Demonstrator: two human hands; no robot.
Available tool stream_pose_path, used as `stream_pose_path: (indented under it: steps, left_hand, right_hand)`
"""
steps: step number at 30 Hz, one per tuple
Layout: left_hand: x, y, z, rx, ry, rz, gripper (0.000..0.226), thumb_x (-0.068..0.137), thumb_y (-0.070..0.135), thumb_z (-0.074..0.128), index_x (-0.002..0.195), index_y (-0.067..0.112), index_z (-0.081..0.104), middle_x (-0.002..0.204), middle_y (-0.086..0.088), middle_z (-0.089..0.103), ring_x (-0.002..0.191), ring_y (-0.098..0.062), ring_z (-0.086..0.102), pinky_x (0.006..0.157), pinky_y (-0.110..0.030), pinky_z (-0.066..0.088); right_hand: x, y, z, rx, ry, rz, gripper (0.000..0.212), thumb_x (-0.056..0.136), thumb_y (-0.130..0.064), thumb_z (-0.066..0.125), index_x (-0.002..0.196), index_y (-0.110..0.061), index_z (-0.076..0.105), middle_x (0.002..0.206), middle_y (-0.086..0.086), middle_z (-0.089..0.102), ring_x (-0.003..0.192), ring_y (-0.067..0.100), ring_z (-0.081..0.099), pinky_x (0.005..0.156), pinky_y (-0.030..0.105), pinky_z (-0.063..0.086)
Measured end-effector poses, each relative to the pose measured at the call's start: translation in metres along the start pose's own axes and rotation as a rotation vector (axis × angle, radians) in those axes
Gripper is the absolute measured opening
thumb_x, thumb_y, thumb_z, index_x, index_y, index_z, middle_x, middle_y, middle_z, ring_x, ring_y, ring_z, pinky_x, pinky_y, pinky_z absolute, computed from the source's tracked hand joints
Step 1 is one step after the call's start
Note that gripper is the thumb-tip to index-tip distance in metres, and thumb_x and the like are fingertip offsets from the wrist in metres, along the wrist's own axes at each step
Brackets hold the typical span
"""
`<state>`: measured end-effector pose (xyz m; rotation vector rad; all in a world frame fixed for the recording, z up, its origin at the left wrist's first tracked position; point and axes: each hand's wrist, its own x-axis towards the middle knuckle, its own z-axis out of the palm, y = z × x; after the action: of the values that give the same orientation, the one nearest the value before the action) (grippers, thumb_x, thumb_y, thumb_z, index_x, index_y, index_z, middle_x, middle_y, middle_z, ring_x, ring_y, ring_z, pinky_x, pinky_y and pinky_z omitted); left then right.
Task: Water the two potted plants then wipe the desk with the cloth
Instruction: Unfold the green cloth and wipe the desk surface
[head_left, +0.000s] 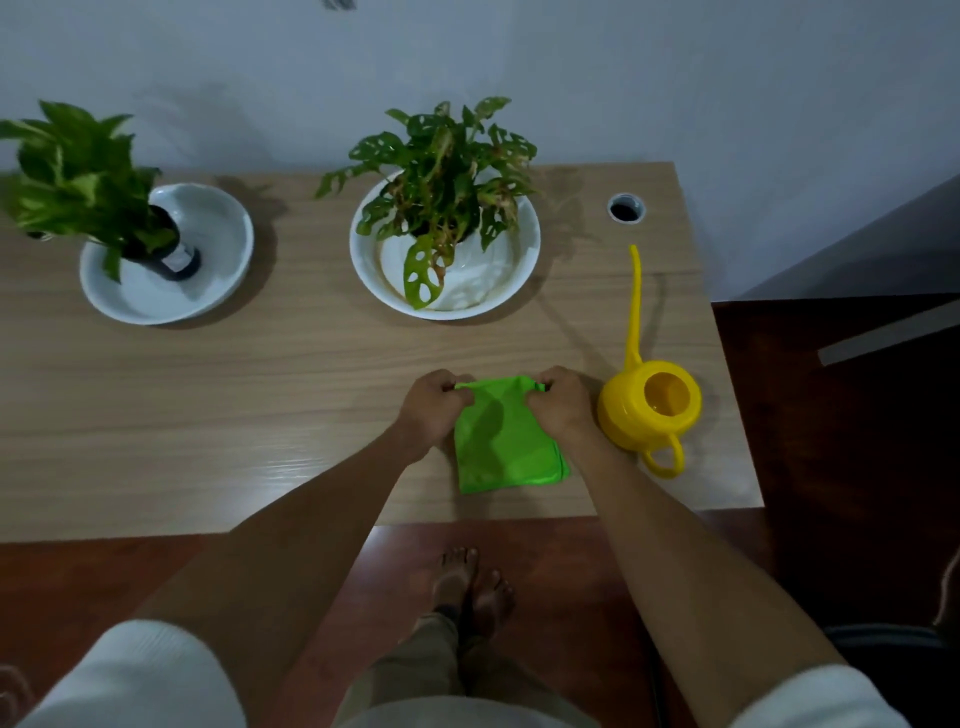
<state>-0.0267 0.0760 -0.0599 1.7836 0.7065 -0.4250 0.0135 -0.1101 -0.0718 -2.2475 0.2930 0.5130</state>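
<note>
Both hands — left hand (434, 410), right hand (561, 402) — pinch the green cloth (504, 441); each white bowl (208, 270) (498, 296) holds a plant, beside the yellow watering can (649, 405).

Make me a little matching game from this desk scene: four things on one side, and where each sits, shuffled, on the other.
Things:
1. green cloth
2. yellow watering can
3. cable hole
4. holey-leaved plant

Places:
A. back right of the desk
B. in the middle white bowl
C. pinched by the left hand and right hand
D. right of the cloth

Pairs: 1-C, 2-D, 3-A, 4-B
</note>
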Motion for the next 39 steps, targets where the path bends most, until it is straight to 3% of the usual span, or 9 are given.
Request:
stream_pose_path:
  steps: [3,7,13,19,23,30,34,37,39]
  left_hand:
    - [-0.01,0.004,-0.009,-0.227,-0.101,-0.063,0.024,0.095,0.002,0.06,0.076,0.017,0.056,0.067,0.006,0.063,0.061,-0.014,0.06,0.052,-0.022,0.046]
    - [-0.024,0.01,-0.027,-0.309,-0.123,-0.11,0.011,0.1,0.011,0.055,0.094,0.02,0.055,0.083,-0.005,0.064,0.075,-0.025,0.063,0.069,-0.034,0.051]
    - [-0.029,0.016,-0.08,-0.331,-0.118,-0.054,0.004,0.102,0.019,0.059,0.105,0.016,0.059,0.1,-0.009,0.075,0.089,-0.031,0.074,0.082,-0.045,0.059]
    - [-0.03,0.011,-0.147,-0.289,-0.072,0.052,0.007,0.107,0.028,0.054,0.103,0.024,0.051,0.082,-0.001,0.072,0.062,-0.019,0.073,0.055,-0.036,0.059]
    - [-0.025,0.004,-0.193,-0.243,-0.115,0.092,0.015,0.11,0.035,0.048,0.115,0.022,0.044,0.093,-0.006,0.067,0.073,-0.028,0.07,0.059,-0.042,0.061]
    - [0.009,-0.012,-0.258,-0.144,-0.126,0.07,0.026,0.109,0.038,0.047,0.117,0.015,0.038,0.102,-0.017,0.059,0.086,-0.032,0.064,0.071,-0.057,0.06]
    - [0.03,-0.023,-0.273,-0.099,-0.121,0.062,0.028,0.108,0.039,0.048,0.116,0.015,0.037,0.099,-0.019,0.055,0.084,-0.03,0.06,0.074,-0.061,0.056]
    - [0.046,-0.029,-0.275,-0.058,-0.098,0.086,0.022,0.108,0.039,0.049,0.107,0.021,0.037,0.095,-0.019,0.056,0.081,-0.028,0.059,0.073,-0.058,0.058]
    - [0.053,-0.034,-0.272,-0.09,-0.114,0.054,0.021,0.107,0.037,0.051,0.105,0.023,0.037,0.094,-0.018,0.056,0.079,-0.03,0.061,0.069,-0.063,0.061]
  right_hand:
    - [-0.005,-0.002,-0.002,0.12,-0.005,-0.014,0.005,0.086,-0.018,0.066,0.086,-0.015,0.063,0.079,0.006,0.067,0.083,0.028,0.065,0.067,0.034,0.047]
    - [-0.019,-0.015,-0.004,0.178,-0.037,-0.111,0.006,0.094,-0.021,0.059,0.095,-0.018,0.054,0.081,-0.003,0.057,0.082,0.021,0.057,0.069,0.033,0.04]
    - [-0.035,-0.066,0.0,0.244,-0.084,-0.17,0.013,0.094,-0.016,0.06,0.102,-0.007,0.065,0.101,0.015,0.068,0.097,0.032,0.065,0.084,0.045,0.051]
    - [-0.047,-0.123,0.037,0.265,-0.173,-0.297,0.018,0.1,-0.023,0.054,0.116,-0.018,0.057,0.112,0.01,0.065,0.106,0.028,0.062,0.096,0.053,0.051]
    - [-0.049,-0.154,0.077,0.253,-0.156,-0.315,0.017,0.104,-0.031,0.048,0.118,-0.022,0.051,0.11,0.007,0.063,0.106,0.028,0.062,0.096,0.055,0.051]
    - [-0.048,-0.192,0.14,0.177,-0.05,-0.277,0.025,0.104,-0.026,0.053,0.122,-0.009,0.054,0.112,0.006,0.062,0.104,0.023,0.059,0.086,0.037,0.046]
    - [-0.047,-0.2,0.164,0.192,-0.047,-0.118,0.026,0.094,-0.017,0.061,0.119,-0.013,0.056,0.11,0.009,0.07,0.096,0.024,0.068,0.087,0.044,0.057]
    - [-0.04,-0.198,0.174,0.201,-0.022,-0.096,0.037,0.09,-0.005,0.06,0.125,-0.017,0.054,0.111,0.004,0.071,0.083,0.007,0.065,0.07,0.027,0.056]
    - [-0.037,-0.194,0.176,0.188,0.017,-0.098,0.042,0.091,0.0,0.06,0.129,-0.015,0.053,0.109,-0.001,0.068,0.085,0.008,0.065,0.063,0.017,0.049]
